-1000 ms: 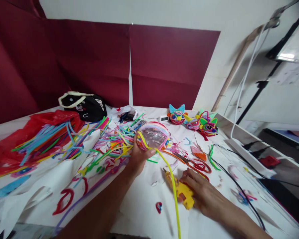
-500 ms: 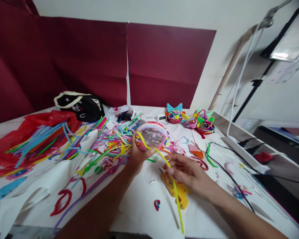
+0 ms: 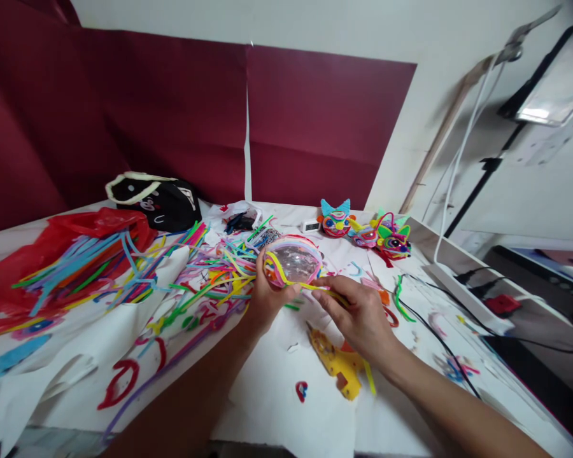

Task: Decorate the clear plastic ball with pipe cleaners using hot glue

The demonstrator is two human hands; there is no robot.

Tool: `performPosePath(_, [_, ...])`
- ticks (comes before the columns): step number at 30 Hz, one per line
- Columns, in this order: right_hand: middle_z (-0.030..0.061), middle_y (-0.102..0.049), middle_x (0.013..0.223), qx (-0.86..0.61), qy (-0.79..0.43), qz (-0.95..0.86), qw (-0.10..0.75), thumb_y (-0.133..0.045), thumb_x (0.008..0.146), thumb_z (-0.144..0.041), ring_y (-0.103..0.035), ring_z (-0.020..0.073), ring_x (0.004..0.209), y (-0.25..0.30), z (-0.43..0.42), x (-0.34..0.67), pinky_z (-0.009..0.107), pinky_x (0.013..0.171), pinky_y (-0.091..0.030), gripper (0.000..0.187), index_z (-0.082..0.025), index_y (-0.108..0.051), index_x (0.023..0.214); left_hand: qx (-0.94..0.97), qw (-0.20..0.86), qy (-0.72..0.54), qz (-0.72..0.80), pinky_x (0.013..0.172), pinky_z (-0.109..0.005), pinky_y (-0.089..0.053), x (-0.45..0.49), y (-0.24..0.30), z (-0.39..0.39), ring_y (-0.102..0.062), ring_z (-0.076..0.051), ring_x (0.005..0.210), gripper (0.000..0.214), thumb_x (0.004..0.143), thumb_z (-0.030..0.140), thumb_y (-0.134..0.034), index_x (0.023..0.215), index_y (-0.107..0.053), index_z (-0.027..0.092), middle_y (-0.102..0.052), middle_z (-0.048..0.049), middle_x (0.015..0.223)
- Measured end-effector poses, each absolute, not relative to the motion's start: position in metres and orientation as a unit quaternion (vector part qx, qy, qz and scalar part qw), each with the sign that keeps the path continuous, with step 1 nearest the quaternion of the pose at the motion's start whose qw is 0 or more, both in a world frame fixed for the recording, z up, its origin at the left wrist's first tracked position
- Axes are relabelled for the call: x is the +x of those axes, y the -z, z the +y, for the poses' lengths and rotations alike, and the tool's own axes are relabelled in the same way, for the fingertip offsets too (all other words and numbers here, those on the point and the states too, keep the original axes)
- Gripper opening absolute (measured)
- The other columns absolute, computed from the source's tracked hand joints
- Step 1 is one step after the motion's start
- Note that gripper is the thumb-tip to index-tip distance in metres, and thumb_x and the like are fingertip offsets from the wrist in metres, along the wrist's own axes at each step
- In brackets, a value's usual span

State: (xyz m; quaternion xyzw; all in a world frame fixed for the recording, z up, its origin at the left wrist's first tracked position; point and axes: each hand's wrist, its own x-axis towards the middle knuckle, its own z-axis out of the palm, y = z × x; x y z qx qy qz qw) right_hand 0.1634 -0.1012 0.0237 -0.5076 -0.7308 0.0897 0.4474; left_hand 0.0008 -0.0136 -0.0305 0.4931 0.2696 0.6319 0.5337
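My left hand (image 3: 268,299) is closed round the left side of a clear round plastic piece (image 3: 297,264), whose rim is wrapped in coloured pipe cleaners. A yellow pipe cleaner (image 3: 277,272) runs along the near left rim, with my left thumb at its lower edge. To the right, my right hand (image 3: 356,312) pinches that yellow strand between thumb and fingers close to the rim. Its loose end shows below the right wrist. Under the right hand a yellow glue gun (image 3: 337,362) lies on the white paper.
Loose pipe cleaners (image 3: 219,273) and a red plastic bag (image 3: 95,222) cover the left side. Finished-looking animal heads (image 3: 335,219) stand at the back right. A black pouch (image 3: 157,200) sits at the back left. A black cable (image 3: 439,350) and a power strip (image 3: 472,299) lie at right.
My right hand has moved up and closed on the yellow pipe cleaner nearer the rim. The strand's free end has swung right from hanging across the glue gun. My left hand keeps its hold.
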Motion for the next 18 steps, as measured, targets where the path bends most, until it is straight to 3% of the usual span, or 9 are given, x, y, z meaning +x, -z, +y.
performPosePath(4, [0.0053, -0.075, 0.085, -0.472, -0.044, -0.76, 0.445, -0.056, 0.1, -0.025, -0.067, 0.0172, 0.072, -0.025, -0.097, 0.164, 0.028, 0.067, -0.052, 0.019, -0.022, -0.074, 0.098, 0.488, 0.54, -0.626, 0.28, 0.116, -0.044, -0.039, 0.001, 0.03, -0.013, -0.049, -0.03, 0.136, 0.102, 0.057, 0.019, -0.087, 0.146, -0.038, 0.028, -0.055, -0.0098, 0.14])
performPosePath(11, [0.0051, -0.071, 0.085, -0.473, 0.003, -0.806, 0.355, -0.052, 0.101, -0.023, -0.066, 0.0162, 0.072, -0.031, -0.087, 0.171, 0.026, 0.065, -0.046, 0.02, -0.021, -0.072, 0.099, 0.476, 0.551, -0.627, 0.276, 0.111, -0.042, -0.043, 0.001, 0.03, -0.011, -0.051, -0.029, 0.131, 0.096, 0.055, 0.011, -0.082, 0.142, -0.044, 0.027, -0.061, -0.0071, 0.129])
performPosePath(18, [0.0049, -0.072, 0.091, -0.461, 0.043, -0.84, 0.281, -0.053, 0.102, -0.021, -0.066, 0.0167, 0.079, -0.046, -0.08, 0.174, 0.025, 0.063, -0.038, 0.018, -0.019, -0.071, 0.1, 0.466, 0.569, -0.613, 0.289, 0.11, -0.044, -0.043, 0.001, 0.027, -0.013, -0.056, -0.029, 0.125, 0.097, 0.055, 0.014, -0.083, 0.143, -0.042, 0.026, -0.057, -0.0095, 0.136])
